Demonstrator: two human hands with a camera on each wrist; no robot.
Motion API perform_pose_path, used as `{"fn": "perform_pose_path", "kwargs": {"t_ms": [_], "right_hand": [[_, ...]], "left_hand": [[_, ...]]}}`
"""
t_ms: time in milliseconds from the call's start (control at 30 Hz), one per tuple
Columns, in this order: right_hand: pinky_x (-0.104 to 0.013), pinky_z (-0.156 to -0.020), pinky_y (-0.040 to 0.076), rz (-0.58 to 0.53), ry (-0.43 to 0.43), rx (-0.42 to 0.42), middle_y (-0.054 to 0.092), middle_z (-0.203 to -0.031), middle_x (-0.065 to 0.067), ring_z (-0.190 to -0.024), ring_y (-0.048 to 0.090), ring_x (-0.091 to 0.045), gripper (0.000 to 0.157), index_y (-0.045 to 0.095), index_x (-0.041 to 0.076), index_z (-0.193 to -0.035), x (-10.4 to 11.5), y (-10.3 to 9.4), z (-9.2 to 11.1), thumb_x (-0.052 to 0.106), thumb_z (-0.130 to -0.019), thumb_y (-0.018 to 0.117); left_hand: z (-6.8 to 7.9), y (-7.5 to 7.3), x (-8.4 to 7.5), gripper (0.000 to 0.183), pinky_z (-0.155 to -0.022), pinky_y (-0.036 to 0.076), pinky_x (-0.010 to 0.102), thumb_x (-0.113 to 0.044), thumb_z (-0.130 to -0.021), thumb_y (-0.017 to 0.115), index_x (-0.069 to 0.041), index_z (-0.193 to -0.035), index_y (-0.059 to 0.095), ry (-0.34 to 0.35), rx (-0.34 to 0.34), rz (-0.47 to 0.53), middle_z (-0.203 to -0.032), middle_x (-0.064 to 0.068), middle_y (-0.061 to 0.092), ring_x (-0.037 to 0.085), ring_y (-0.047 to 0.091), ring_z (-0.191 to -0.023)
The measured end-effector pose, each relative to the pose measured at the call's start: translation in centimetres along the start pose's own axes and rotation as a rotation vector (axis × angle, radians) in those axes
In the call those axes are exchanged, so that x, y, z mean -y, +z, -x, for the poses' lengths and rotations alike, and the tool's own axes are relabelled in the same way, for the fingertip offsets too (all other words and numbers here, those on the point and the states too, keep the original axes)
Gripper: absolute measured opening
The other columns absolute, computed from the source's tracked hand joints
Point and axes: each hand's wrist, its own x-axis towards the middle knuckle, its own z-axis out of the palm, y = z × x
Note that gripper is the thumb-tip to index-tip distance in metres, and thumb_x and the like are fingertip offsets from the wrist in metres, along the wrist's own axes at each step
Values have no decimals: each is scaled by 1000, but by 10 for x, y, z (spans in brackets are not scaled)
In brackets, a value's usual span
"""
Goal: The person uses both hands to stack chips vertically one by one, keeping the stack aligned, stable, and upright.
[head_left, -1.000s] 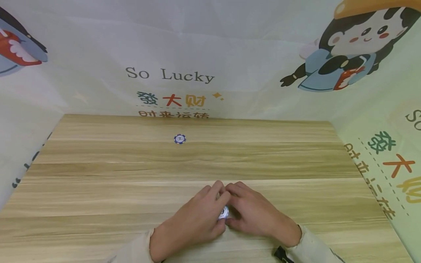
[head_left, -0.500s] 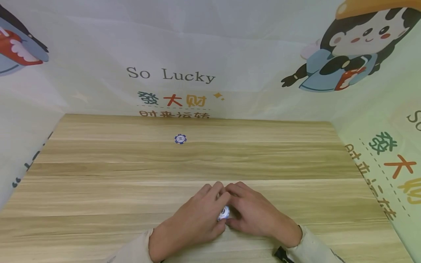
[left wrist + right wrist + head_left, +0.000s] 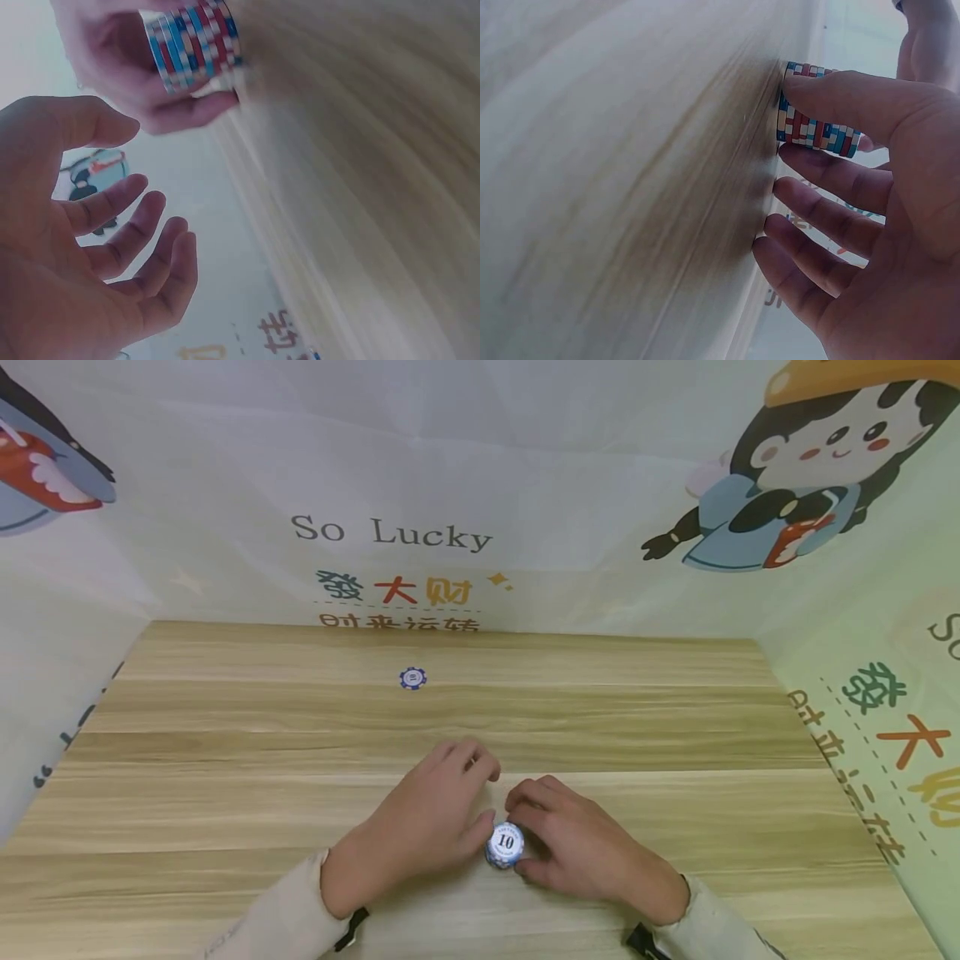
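A stack of blue, red and white poker chips (image 3: pixel 505 845) stands on the wooden table, its top chip marked 10. My right hand (image 3: pixel 581 843) holds the stack from the right, thumb on the near side and index finger on the far side. In the right wrist view the other fingertips rest on the table beside the chips (image 3: pixel 810 129). To the left of the stack, my left hand (image 3: pixel 420 818) hovers with loosely bent fingers and nothing in them. The left wrist view shows its palm (image 3: pixel 67 285) facing the stack with a gap between.
A single blue and white poker chip (image 3: pixel 412 678) lies flat toward the back of the wooden table (image 3: pixel 225 735). Pale printed cloth (image 3: pixel 570 543) walls off the back and both sides. Dark straps (image 3: pixel 643 941) show at the sleeve cuffs.
My left hand has let go of the stack and moved left and away from me, its fingers spreading. The top of the stack is now uncovered. My right hand has stayed in place.
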Motion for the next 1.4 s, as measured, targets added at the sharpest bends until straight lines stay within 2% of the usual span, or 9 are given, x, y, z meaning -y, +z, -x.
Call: {"fn": "perform_pose_path", "kwargs": {"t_ms": [333,433,633,833,1000,1100,1167,1267,1400], "right_hand": [[-35,-98,57,-7,-7,-9,67,-126,-1,-115,62,-18,36,77,7,-112,-1,1,0,20,-83,94],[-35,-98,57,-6,-10,-15,67,-126,0,-115,61,-18,36,77,8,-112,-1,1,0,20,-82,94],[-35,-98,57,-7,-11,-14,67,-127,0,-116,61,-18,37,77,8,-113,-1,1,0,20,-82,95],[-34,-96,57,-12,-9,-16,67,-126,0,-115,61,-18,37,77,8,-113,-1,2,1,20,-82,95],[-34,-96,57,-13,-3,-12,66,-126,0,-115,61,-17,37,77,8,-113,0,1,1,19,-83,94],[-34,-96,57,-16,0,-5,66,-127,0,-115,61,-17,36,77,7,-113,0,1,1,19,-83,94],[-34,-97,57,-19,2,-1,66,-128,0,-116,61,-17,37,77,7,-113,0,1,1,20,-83,94],[-34,-97,57,-19,5,4,66,-128,0,-116,61,-17,37,77,7,-114,0,1,1,20,-84,94],[-34,-97,57,-15,9,7,66,-129,0,-116,60,-17,37,77,7,-114,-1,1,1,20,-84,94]], "left_hand": [[-14,-6,34,32,-100,55,50,-19,-93,79,-2,-119,71,-97,-68,-83,-121,14,68,38,63,-114],[-19,-8,46,33,-101,54,52,-18,-93,77,0,-120,71,-145,-79,-92,-123,17,68,41,62,-116],[-27,-8,75,38,-97,56,57,-18,-95,73,2,-126,71,-245,-51,-111,-130,21,66,45,61,-121],[-32,-7,98,45,-109,50,64,-16,-97,68,4,-138,69,-276,-16,-138,-147,28,61,54,57,-133],[-35,-9,105,55,-116,42,70,-18,-104,61,1,-156,58,-340,104,-131,-168,25,44,54,42,-151],[-35,-10,107,57,-118,39,72,-21,-109,57,-4,-163,51,-377,187,-138,-173,21,39,52,36,-156],[-34,-11,107,57,-118,38,73,-22,-110,54,-5,-165,49,-390,219,-147,-173,20,38,52,36,-156],[-33,-11,108,56,-117,39,73,-22,-111,53,-5,-164,50,-400,228,-154,-173,20,39,52,38,-155],[-31,-9,108,50,-112,44,71,-19,-109,56,-1,-156,58,-399,178,-155,-165,23,48,52,46,-149]]}}
